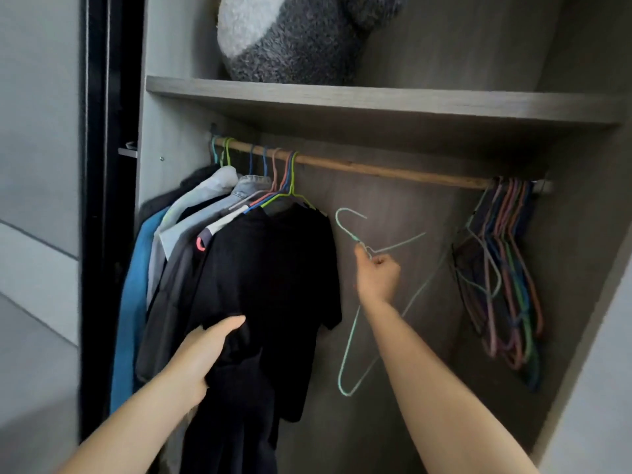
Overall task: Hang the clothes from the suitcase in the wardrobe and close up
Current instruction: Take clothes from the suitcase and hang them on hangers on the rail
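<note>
Wardrobe (pixel 581 234), standing open; rail (pixel 376 167) with its middle bare; hung clothes (pixel 191 213) bunched at its left end; black garment (pixel 273 268) in front of that row, your left hand (pixel 201 350) clutching its cloth; spare hangers (pixel 506 268) clustered right; mint hanger (pixel 400 242) off the rail, your right hand (pixel 378 275) pinching its neck. Judged partway: this garment unhung, closing-up left; suitcase out of view.

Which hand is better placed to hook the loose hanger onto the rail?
Right: the right hand pinches the mint hanger by its neck below the bare rail; the left hand grips a black garment.
</note>
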